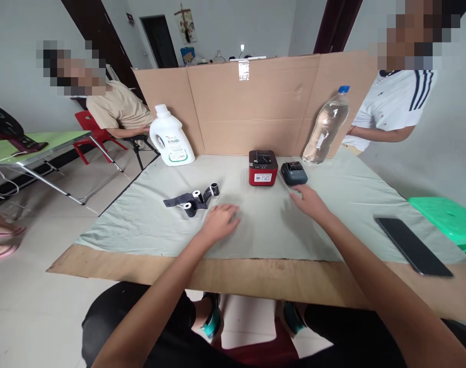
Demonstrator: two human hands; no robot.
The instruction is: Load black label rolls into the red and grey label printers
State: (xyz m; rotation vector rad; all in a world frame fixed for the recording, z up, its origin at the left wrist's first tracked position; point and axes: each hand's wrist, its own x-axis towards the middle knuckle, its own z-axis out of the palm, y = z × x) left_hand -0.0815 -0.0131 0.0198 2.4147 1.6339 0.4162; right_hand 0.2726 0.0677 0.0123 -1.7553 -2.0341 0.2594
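Open-handed on both sides, with fingers loosely bent. Reach with the bare right hand (310, 202) to just in front of a small, dark grey, box-shaped device with a black top (295, 177); cannot tell about contact. Find that device toward the far side of a pale grey-green cloth (252, 245), just right of a red and black boxy machine (251, 171) with a white label (262, 178) on its front. Have the bare left hand (219, 223) palm down and slightly blurred, just to the near right of three small black rolls with white cores (197, 196). Note crumpled black strips (177, 200) lying loosely unwound among and left of those rolls. See a brown cardboard screen (252, 112) beyond, with a white plastic jug-shaped bottle (173, 140) before its left part and a clear plastic bottle with a blue cap (328, 125) before its right. Spot a flat, dark, rectangular phone (411, 248) at the near right, partly over a bare brown wooden edge (279, 278). Notice people in a beige shirt (118, 105) to the left and a white shirt (394, 102) to the right.
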